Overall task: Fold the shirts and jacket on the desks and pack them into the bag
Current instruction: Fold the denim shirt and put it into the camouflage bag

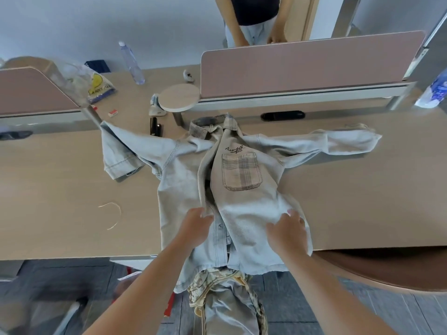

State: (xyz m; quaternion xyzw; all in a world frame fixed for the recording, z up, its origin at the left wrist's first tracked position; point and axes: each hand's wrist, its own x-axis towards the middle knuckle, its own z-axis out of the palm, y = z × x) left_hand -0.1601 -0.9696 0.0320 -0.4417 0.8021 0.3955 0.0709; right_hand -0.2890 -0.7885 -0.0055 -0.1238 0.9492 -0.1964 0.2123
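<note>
The pale denim jacket (242, 204), pinched at its front by left hand (196, 226) and right hand (287, 234), is best smoothed flat.

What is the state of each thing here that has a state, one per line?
jacket: spread on desk, front open, sleeves out.
left hand: grips jacket's open front edge.
right hand: holds the other front panel.
water bottle: upright.

The wooden desk (343, 204) carries a denim jacket (181, 187) under the fingers (295, 217), with a water bottle (132, 63) well beyond them, leftward.
</note>
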